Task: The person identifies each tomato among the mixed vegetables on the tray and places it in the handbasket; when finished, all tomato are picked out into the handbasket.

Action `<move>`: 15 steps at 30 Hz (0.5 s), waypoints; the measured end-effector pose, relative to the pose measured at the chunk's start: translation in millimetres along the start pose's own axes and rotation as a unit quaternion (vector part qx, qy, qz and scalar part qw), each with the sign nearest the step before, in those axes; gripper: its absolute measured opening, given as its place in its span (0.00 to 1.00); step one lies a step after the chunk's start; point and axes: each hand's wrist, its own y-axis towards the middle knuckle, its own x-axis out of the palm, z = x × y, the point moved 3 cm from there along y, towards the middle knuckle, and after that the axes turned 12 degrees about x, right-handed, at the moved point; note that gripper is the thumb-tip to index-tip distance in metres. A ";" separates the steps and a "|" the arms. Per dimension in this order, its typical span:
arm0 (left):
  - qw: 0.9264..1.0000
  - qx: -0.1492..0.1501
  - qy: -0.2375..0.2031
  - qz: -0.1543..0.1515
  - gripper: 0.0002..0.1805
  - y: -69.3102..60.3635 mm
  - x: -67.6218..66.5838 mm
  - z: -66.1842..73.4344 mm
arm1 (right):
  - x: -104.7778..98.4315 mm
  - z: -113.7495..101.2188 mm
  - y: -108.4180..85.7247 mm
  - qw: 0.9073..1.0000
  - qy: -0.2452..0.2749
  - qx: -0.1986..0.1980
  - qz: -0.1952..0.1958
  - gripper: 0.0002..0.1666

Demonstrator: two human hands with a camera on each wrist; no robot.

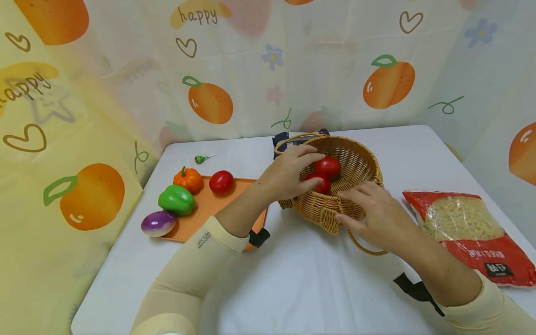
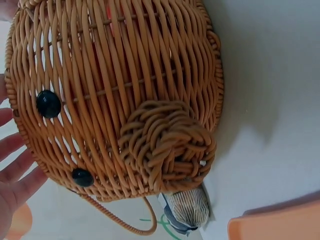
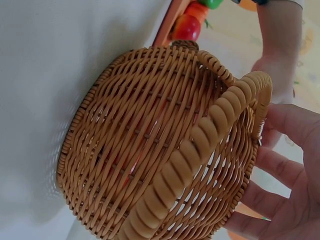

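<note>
A wicker basket point(image 1: 310, 208) with hanging handles and two black button eyes point(image 2: 48, 104) stands mid-table. Two red tomatoes point(image 1: 328, 167) lie inside it, partly covered by my left hand point(image 1: 289, 173). That hand reaches over the left rim, with its thumb above the tomatoes and its fingers spread. At the front right rim is my right hand point(image 1: 377, 215), its fingers extended against the edge. In the right wrist view, those fingertips meet the rim near the wrapped handle point(image 3: 185, 160), and some tips are hidden. Neither palm holds anything.
Left of the basket, an orange tray point(image 1: 209, 209) bears a tomato point(image 1: 222, 182), pumpkin point(image 1: 188, 180), green pepper point(image 1: 177, 200) and purple eggplant-like vegetable point(image 1: 159, 224). A lollipop point(image 1: 204, 158) lies behind. A red pasta bag point(image 1: 469, 237) lies right; a dark packet point(image 1: 279, 138) sits behind the basket.
</note>
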 end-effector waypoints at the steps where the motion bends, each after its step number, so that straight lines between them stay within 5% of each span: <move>1: 1.000 -0.003 0.000 0.002 0.31 -1.1 -1.3 -0.3 | 0.0 0.0 0.0 1.000 0.000 0.000 0.000 0.29; 9: 0.999 -0.045 -0.005 0.024 0.32 -16.6 -13.0 -12.1 | 0.1 -0.4 0.1 1.000 -0.004 0.003 0.002 0.29; 15: 0.995 -0.096 -0.012 0.017 0.33 -38.5 -16.4 -33.6 | 0.8 -0.6 -0.4 1.000 0.001 0.008 -0.001 0.29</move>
